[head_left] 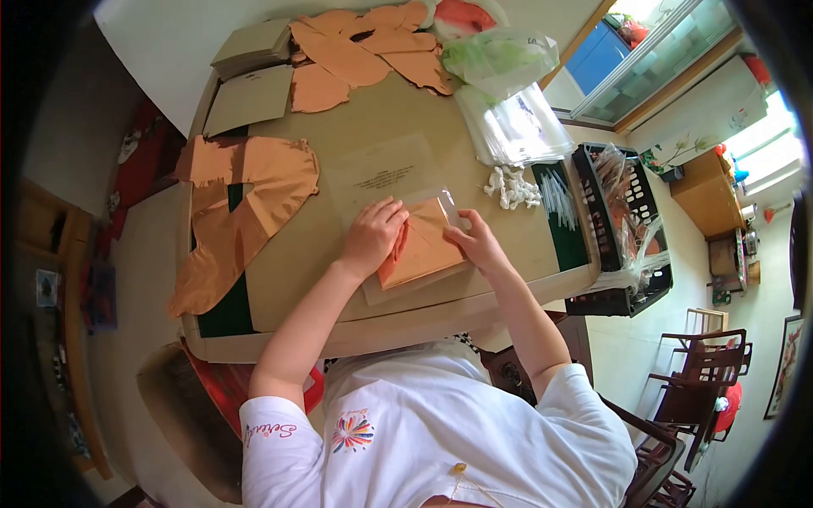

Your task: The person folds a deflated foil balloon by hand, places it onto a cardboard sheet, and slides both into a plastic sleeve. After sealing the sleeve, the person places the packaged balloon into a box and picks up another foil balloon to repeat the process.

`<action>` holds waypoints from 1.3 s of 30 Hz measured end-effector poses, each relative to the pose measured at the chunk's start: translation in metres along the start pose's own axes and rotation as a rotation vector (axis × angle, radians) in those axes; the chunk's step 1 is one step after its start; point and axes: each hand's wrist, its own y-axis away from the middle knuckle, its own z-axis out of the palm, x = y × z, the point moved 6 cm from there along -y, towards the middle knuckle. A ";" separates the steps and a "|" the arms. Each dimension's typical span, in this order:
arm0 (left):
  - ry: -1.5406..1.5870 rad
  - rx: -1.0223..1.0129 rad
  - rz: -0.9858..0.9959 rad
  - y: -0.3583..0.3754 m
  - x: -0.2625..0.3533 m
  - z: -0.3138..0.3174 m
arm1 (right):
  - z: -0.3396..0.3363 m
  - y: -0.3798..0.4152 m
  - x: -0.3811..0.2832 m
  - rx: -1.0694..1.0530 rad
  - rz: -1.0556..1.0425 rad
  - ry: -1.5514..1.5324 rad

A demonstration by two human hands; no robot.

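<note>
A folded orange foil sheet (421, 241), which looks like a flat foil balloon, lies near the table's front edge. My left hand (373, 237) presses its bent fingers onto the left side, where the foil bunches up. At the right edge, my right hand (480, 243) pinches the folded foil, thumb on top. Clear plastic (446, 201) shows around the foil's far corner and under its near edge. Just beyond lies a flat clear bag (385, 169) with printed text. To the left spreads an unfolded orange foil balloon (271, 207).
More orange foil balloons (351, 63) lie at the back, beside stacked grey-brown cards (250, 97). Clear bags (517, 127), white bundles (511, 188) and thin clear sticks (557, 199) lie at the right. A black crate (600, 212) of packaged items stands beyond the right edge.
</note>
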 end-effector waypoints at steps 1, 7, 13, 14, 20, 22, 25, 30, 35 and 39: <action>-0.012 0.011 -0.003 0.000 0.000 0.001 | -0.002 0.007 -0.004 0.000 0.002 -0.073; -0.024 -0.009 -0.001 0.002 -0.003 0.006 | 0.005 0.068 -0.034 -0.326 -0.460 0.483; 0.009 -0.024 0.003 0.004 -0.007 0.010 | 0.036 0.076 -0.035 0.100 -0.882 1.388; 0.084 -0.043 -0.033 0.006 -0.010 0.010 | 0.045 0.073 -0.030 0.014 -0.920 1.369; 0.784 0.321 -0.795 0.032 -0.082 -0.040 | 0.051 0.055 -0.064 -0.074 -0.894 1.090; 0.975 0.589 -0.914 0.062 -0.099 -0.035 | 0.046 0.049 -0.079 -0.015 -0.880 0.917; 1.210 0.517 -1.017 0.077 -0.070 -0.017 | 0.051 0.052 -0.095 -0.021 -0.792 0.884; 1.459 0.416 -0.984 0.035 -0.019 0.005 | 0.059 0.045 -0.082 -0.044 -0.748 0.924; 1.514 0.358 -1.079 0.018 -0.019 0.028 | 0.064 0.057 -0.087 -0.021 -0.698 0.911; 1.570 0.310 -1.084 0.014 0.004 0.027 | 0.068 0.056 -0.070 0.034 -0.869 0.984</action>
